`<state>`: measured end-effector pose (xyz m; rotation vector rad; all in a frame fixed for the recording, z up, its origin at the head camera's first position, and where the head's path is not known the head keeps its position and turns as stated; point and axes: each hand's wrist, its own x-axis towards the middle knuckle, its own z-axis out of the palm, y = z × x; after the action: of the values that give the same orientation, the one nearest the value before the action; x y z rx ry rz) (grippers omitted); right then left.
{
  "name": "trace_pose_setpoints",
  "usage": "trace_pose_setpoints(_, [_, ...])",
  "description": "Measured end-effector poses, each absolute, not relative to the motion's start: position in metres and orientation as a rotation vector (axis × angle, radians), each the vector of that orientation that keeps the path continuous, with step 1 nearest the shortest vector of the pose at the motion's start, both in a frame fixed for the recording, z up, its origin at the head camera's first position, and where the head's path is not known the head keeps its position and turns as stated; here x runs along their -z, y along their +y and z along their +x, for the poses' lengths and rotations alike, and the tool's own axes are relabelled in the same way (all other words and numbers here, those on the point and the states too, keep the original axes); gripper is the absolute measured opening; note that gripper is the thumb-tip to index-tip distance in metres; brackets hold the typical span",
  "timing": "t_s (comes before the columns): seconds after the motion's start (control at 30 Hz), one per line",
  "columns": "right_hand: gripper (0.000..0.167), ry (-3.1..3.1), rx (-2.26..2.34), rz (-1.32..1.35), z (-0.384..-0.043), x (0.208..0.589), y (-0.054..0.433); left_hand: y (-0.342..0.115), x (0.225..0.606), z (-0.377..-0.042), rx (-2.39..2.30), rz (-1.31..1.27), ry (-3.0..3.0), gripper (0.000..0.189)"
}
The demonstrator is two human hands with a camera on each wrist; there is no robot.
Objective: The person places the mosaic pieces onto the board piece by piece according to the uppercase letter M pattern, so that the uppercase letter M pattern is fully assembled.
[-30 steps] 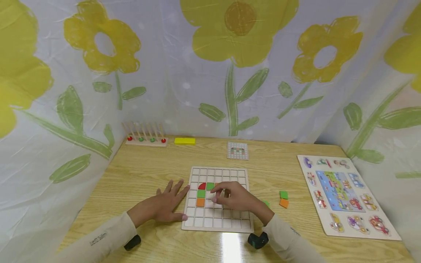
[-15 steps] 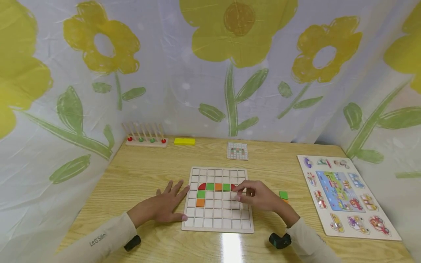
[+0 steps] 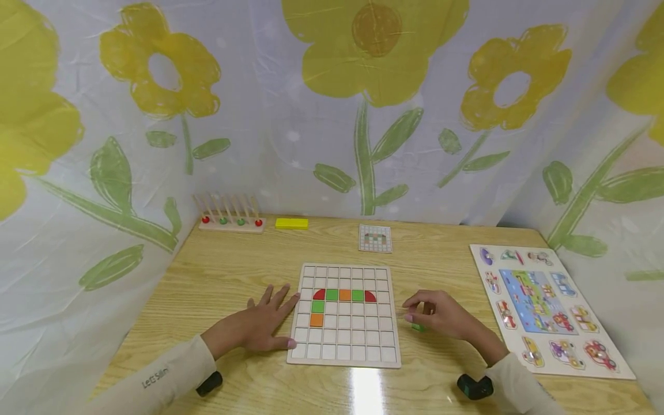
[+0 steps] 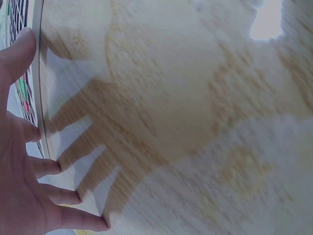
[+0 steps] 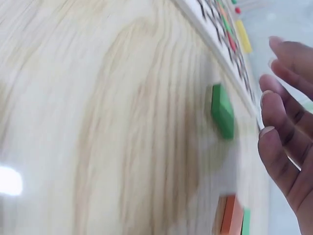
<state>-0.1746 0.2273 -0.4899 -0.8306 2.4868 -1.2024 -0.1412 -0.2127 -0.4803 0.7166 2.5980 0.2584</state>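
Observation:
My left hand [image 3: 261, 324] rests with spread fingers on the table, its thumb and a fingertip touching the left edge of a wooden grid board [image 3: 344, 349]. Across the board runs a row of tiles: a red quarter-round [image 3: 319, 294], green, orange [image 3: 344, 295], green, and another red quarter-round [image 3: 370, 296]. Below the row's left end sit a green tile [image 3: 317, 306] and an orange tile [image 3: 316, 320]. Right of the board, my right hand [image 3: 441, 313] hovers with loosely bent fingers, holding nothing, above a loose green tile [image 5: 223, 112]. An orange tile [image 5: 232, 215] and a further green tile [image 5: 246, 223] lie nearby.
A small pattern card [image 3: 376, 238] lies behind the board. At the back left are a peg rack [image 3: 231, 227] with beads and a yellow block [image 3: 291, 223]. A picture puzzle board [image 3: 560, 357] occupies the right side. A flower-printed curtain [image 3: 259, 144] surrounds the table.
My right hand has moved right, off the board to the loose green tile. The orange, green and red quarter-round tiles at the row's right part are now uncovered. My left hand stays put.

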Motion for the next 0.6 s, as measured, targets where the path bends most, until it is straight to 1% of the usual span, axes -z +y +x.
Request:
trace_pose_setpoints(0.23, [0.027, 2.565, 1.054, -0.799, -0.171, 0.492, 0.244, -0.212, 0.479, -0.14, -0.256, 0.712, 2.606, 0.101])
trace_pose_setpoints(0.4, [0.031, 2.604, 0.964, -0.767, -0.169, 0.491, 0.247, -0.212, 0.478, -0.14, -0.248, 0.719, 2.605, 0.102])
trace_pose_setpoints(0.6, [0.03, 2.653, 0.895, -0.809, -0.165, 0.492, 0.246, -0.212, 0.476, -0.14, -0.248, 0.724, 2.599, 0.102])
